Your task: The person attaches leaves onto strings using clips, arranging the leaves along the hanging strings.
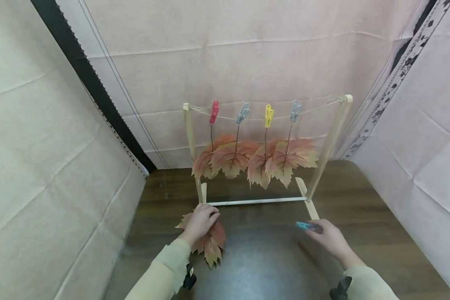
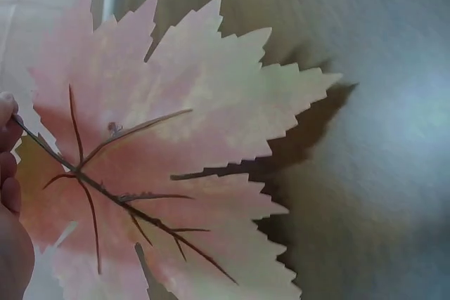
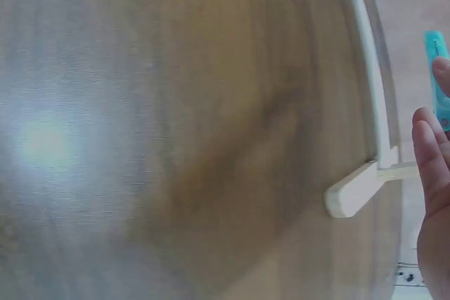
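Observation:
My left hand [image 1: 201,223] pinches the thin stem of a reddish-yellow maple leaf [image 1: 211,246], which hangs below the hand over the table. In the left wrist view the leaf [image 2: 183,138] fills the middle, its dark veins showing and its stem between the fingertips at the left edge. On the right, my right hand [image 1: 328,237] holds a blue clothespin [image 1: 304,225] between thumb and fingers, in front of the rack's right foot. The right wrist view shows the clothespin [image 3: 436,50] at the right edge, partly covered by the thumb.
A wooden rack [image 1: 328,146] carries a string [image 1: 255,120] with several leaves [image 1: 234,158] hanging from a red clothespin [image 1: 214,112], a yellow clothespin [image 1: 268,116] and two blue-grey ones. A white bar [image 1: 262,201] joins its feet on the brown table [image 1: 262,250]. Pale cloth walls surround it.

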Tool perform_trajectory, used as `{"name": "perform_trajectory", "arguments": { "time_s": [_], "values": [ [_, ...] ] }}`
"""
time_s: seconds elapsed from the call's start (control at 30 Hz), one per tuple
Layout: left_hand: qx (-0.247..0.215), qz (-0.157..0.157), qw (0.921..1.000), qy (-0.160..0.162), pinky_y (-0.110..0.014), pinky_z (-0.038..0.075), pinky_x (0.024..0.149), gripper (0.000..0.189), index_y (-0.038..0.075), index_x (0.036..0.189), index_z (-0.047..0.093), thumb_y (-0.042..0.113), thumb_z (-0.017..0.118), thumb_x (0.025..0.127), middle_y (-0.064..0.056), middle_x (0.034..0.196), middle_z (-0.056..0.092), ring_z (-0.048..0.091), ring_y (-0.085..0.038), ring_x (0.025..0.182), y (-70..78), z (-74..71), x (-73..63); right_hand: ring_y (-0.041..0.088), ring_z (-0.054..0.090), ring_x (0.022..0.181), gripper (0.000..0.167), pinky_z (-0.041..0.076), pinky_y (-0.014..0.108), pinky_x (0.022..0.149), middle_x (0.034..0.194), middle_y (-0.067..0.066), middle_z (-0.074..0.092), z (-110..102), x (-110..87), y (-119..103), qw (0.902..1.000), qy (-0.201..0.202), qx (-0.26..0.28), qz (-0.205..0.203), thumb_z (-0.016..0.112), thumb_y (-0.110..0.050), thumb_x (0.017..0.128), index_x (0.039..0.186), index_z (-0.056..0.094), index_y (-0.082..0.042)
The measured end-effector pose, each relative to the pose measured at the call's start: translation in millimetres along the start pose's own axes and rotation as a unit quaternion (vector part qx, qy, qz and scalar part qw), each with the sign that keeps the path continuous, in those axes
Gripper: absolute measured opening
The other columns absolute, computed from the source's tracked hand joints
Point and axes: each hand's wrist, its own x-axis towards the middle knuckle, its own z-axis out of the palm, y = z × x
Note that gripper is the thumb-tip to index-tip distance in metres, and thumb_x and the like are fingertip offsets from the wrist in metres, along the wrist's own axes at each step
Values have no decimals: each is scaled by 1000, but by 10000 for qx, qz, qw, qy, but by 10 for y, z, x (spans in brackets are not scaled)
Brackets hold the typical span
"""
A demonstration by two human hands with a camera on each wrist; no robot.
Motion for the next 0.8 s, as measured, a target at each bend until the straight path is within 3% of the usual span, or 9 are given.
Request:
{"name": "perform_trajectory", "arguments": {
  "time_s": [0.3, 0.6, 0.8],
  "values": [
    [-168, 141, 9998, 6, -30, 43, 75, 10, 16, 91, 71, 21, 62, 91, 7, 89, 65, 50, -12, 83, 227, -86, 208, 29, 66, 85, 36, 51, 46, 72, 96, 14, 67, -266, 139, -279, 9956, 662, -374, -556, 68, -28, 86, 110, 64, -1],
    [-318, 295, 9988, 222, -28, 43, 70, 13, 15, 90, 72, 23, 62, 91, 7, 88, 66, 50, -11, 82, 501, -223, 396, 33, 65, 88, 45, 49, 51, 75, 100, 17, 67, -544, 283, -591, 9923, 1026, -294, -627, 64, -34, 89, 120, 59, -2],
    [-516, 490, 9969, 323, -27, 44, 72, 15, 14, 88, 72, 23, 61, 92, 8, 87, 66, 50, -12, 83, 653, -298, 495, 34, 63, 91, 51, 49, 42, 74, 103, 20, 64, -703, 352, -783, 9904, 1298, 96, -464, 63, -35, 89, 125, 52, 0]
  ]
}}
